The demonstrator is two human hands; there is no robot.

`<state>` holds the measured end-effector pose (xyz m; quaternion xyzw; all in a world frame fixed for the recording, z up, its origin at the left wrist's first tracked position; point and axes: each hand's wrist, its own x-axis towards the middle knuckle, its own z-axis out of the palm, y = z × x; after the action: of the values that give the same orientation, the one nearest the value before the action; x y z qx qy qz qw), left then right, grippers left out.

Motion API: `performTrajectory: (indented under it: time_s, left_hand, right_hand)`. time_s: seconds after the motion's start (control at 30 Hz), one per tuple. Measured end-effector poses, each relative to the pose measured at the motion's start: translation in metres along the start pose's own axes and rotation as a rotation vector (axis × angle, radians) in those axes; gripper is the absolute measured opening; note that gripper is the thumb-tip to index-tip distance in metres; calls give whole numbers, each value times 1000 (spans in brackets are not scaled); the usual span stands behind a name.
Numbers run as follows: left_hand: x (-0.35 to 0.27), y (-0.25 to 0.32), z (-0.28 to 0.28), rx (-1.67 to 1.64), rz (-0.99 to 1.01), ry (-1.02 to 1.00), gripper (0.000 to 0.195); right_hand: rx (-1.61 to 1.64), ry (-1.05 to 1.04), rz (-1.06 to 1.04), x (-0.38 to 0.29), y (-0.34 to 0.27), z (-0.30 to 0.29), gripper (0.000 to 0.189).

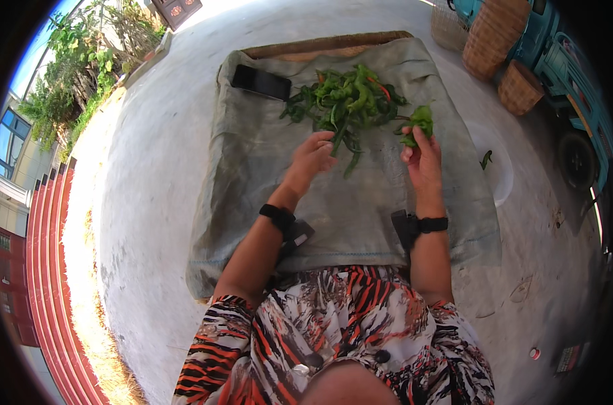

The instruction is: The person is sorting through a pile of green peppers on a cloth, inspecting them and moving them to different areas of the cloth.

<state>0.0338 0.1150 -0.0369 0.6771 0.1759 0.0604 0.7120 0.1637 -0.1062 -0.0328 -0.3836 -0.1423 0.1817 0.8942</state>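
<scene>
A heap of long green chili peppers [359,96], with a red one among them, lies on a grey-green woven sack cloth [357,212]. My right hand [423,152] is raised at the heap's right side, thumb and fingers closed on a small bunch of green peppers [420,120]. Just below the heap's near edge is my left hand [311,159], its fingers curled beside a hanging green pepper [339,136]. Whether those fingertips touch that pepper cannot be made out. Both wrists wear black straps with a small device.
A black smartphone [261,82] rests at the cloth's far left. Under the cloth shows a wicker tray rim [331,44]. Right of it, a pale basin [499,174] on the concrete holds a green pepper [486,159]. Woven baskets [520,88] stand by a teal vehicle [582,101].
</scene>
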Motion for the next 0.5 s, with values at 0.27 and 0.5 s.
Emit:
performTrajectory:
  time_s: [0.27, 0.5]
  left_hand:
    - [11, 10, 23, -100, 55, -76, 52]
    - [10, 6, 7, -99, 107, 162, 31]
  right_hand:
    - [779, 13, -86, 8, -19, -65, 40]
    - [166, -30, 211, 8, 5, -26, 29]
